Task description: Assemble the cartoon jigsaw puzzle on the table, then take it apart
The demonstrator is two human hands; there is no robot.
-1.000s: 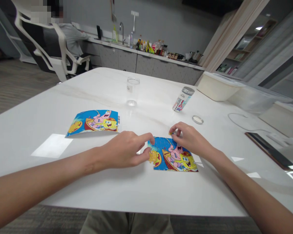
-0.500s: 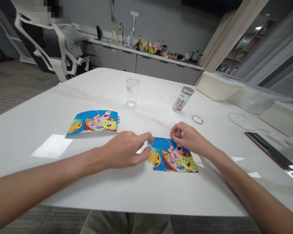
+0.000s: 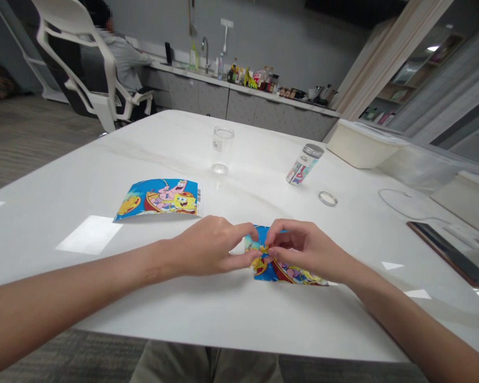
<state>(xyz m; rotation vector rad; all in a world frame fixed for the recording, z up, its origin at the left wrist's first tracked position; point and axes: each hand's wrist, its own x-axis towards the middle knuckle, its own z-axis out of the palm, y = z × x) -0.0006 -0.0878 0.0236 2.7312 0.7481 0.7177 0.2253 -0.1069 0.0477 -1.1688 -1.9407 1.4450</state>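
A small cartoon jigsaw puzzle [image 3: 287,272] lies flat on the white table [image 3: 231,314] in front of me. My right hand [image 3: 303,250] rests over its upper left part, fingers pinched on a small yellow puzzle piece [image 3: 264,248]. My left hand [image 3: 211,247] sits at the puzzle's left edge, thumb and forefinger curled and meeting the right hand's fingertips at the piece. A printed picture of the same cartoon [image 3: 159,198] lies to the left, apart from both hands.
Beyond the hands stand a clear open jar [image 3: 222,149], a lidded jar with a label [image 3: 304,164] and a loose lid [image 3: 328,198]. A white tub [image 3: 359,143], a cable and a dark phone [image 3: 449,255] are at the right. A person sits in a chair [image 3: 83,58] at the far counter.
My right hand moved from the puzzle's top edge leftward and down to its left part, carrying the small piece. My left fingers closed in to meet it. The view shifted slightly.
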